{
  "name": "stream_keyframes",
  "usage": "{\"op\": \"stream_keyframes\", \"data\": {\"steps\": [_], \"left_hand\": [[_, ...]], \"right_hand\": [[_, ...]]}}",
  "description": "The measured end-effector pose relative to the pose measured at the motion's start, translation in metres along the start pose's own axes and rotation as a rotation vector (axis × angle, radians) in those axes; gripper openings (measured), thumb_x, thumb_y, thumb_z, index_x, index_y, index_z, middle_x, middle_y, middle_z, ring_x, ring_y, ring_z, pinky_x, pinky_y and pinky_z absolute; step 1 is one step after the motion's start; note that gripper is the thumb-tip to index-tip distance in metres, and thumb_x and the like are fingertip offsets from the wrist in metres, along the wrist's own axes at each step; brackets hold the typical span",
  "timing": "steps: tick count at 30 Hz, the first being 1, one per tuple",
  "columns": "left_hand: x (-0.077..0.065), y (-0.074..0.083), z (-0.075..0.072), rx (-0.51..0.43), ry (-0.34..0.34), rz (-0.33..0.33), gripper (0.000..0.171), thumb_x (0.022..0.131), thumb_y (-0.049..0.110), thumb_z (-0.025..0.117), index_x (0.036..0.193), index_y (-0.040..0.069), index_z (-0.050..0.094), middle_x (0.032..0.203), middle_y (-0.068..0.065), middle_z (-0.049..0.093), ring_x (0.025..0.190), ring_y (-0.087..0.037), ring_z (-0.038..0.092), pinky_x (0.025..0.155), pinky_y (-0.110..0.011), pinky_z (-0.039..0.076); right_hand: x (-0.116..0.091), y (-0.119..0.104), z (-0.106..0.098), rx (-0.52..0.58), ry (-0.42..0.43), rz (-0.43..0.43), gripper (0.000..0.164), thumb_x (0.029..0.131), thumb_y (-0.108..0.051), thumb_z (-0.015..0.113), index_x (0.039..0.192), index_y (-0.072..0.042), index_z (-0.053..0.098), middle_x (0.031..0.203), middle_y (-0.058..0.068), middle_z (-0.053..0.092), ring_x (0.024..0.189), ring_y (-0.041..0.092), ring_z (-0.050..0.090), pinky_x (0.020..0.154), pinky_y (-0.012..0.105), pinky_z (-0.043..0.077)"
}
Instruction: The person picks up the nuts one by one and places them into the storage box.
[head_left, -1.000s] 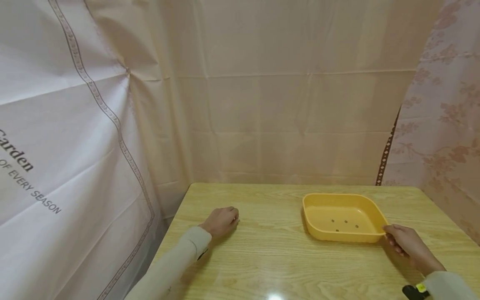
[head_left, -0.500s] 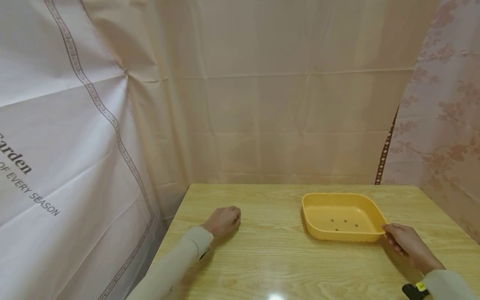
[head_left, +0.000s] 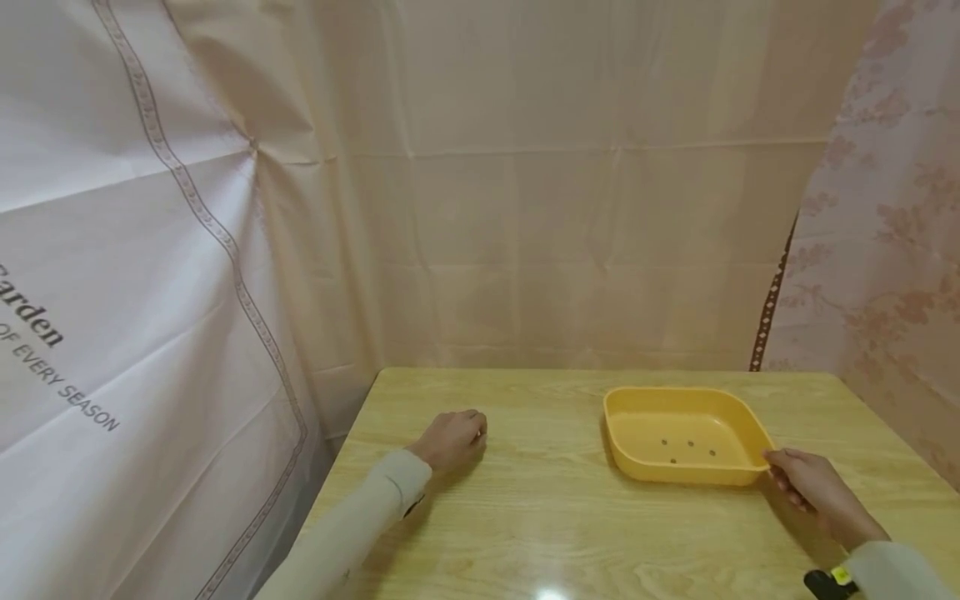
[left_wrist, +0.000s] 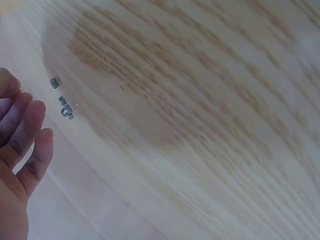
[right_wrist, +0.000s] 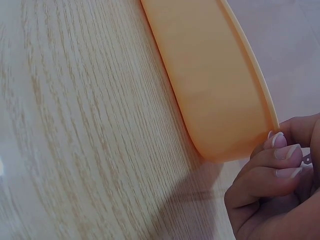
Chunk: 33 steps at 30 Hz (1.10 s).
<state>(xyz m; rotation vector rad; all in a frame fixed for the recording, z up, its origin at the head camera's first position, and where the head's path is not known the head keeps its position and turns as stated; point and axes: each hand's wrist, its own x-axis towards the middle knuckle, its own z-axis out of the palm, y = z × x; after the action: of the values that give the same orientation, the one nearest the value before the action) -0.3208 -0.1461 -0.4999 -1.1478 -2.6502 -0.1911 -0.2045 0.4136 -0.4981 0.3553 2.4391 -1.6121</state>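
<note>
In the head view my left hand is low over the left part of the wooden table, fingers curled. Several small metal nuts lie on the tabletop just beyond its fingertips in the left wrist view; the head view hides them behind the hand. Thumb and forefinger come together at that frame's edge, and I cannot tell whether a nut is between them. My right hand pinches the near right corner of a shallow yellow tray. Several small nuts lie spread on the tray's floor.
Beige cloth hangs behind the table's far edge. A white printed cloth hangs on the left, and a pink floral one on the right. Bare tabletop lies between the left hand and the tray.
My left hand has shifted slightly to the right. The right hand and the tray stay in place.
</note>
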Motion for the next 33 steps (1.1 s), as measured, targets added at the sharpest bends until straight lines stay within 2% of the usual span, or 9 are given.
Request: {"op": "stream_keyframes", "data": {"steps": [11, 27, 33], "left_hand": [[0.007, 0.003, 0.004, 0.034, 0.04, 0.051, 0.009, 0.1, 0.011, 0.064, 0.093, 0.014, 0.069, 0.086, 0.004, 0.066, 0.069, -0.003, 0.059, 0.061, -0.017, 0.049], [0.017, 0.011, 0.002, 0.035, 0.01, 0.06, 0.007, 0.101, 0.013, 0.065, 0.096, 0.014, 0.07, 0.087, 0.004, 0.066, 0.068, -0.002, 0.055, 0.06, -0.017, 0.047], [0.02, 0.013, 0.003, 0.062, 0.007, 0.068, 0.006, 0.101, 0.014, 0.065, 0.097, 0.015, 0.07, 0.09, 0.004, 0.067, 0.07, -0.003, 0.057, 0.061, -0.017, 0.048]], "right_hand": [[0.0, 0.003, 0.001, 0.015, 0.006, -0.017, 0.04, 0.111, -0.034, 0.039, 0.081, -0.013, 0.054, 0.069, -0.006, 0.048, 0.055, 0.006, 0.043, 0.051, 0.023, 0.042], [-0.001, 0.002, 0.001, 0.005, -0.003, -0.012, 0.041, 0.111, -0.034, 0.038, 0.08, -0.014, 0.054, 0.068, -0.006, 0.047, 0.054, 0.006, 0.042, 0.051, 0.024, 0.042], [0.0, 0.003, 0.002, 0.006, 0.002, -0.013, 0.041, 0.111, -0.034, 0.038, 0.078, -0.015, 0.054, 0.068, -0.006, 0.047, 0.054, 0.006, 0.043, 0.051, 0.024, 0.042]]}}
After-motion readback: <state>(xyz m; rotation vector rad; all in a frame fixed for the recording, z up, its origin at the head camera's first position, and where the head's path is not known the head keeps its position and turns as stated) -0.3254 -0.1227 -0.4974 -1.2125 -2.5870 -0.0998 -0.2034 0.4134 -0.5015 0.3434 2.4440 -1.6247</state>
